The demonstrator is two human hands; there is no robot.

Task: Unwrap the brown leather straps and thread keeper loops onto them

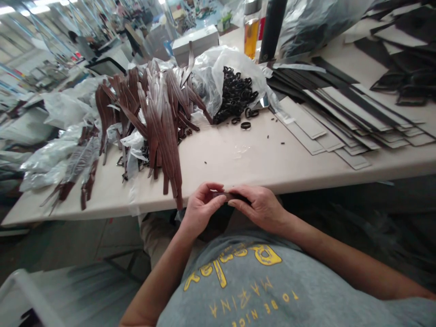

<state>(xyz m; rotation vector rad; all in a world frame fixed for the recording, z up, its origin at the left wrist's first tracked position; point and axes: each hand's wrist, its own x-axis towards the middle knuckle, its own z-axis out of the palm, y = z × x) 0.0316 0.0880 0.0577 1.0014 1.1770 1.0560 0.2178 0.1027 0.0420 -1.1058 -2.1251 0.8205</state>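
At the table's front edge, my left hand (200, 210) and my right hand (264, 208) meet, both with closed fingers. Between them they pinch a small dark brown strap (232, 196), mostly hidden by the fingers. Beyond my left hand, a bundle of brown leather straps (165, 131) lies with its ends hanging toward the edge. Farther back, a pile of small black loops (235, 93) spills out of a clear plastic bag (211, 63). One loose black loop (245, 125) rests in front of the pile.
Stacked dark and pale strips (334, 122) cover the table's right side. A bottle of amber liquid (251, 36) and a black cylinder (272, 32) stand at the back. Plastic-wrapped straps (80, 163) lie at left. A white box (195, 41) stands behind the straps.
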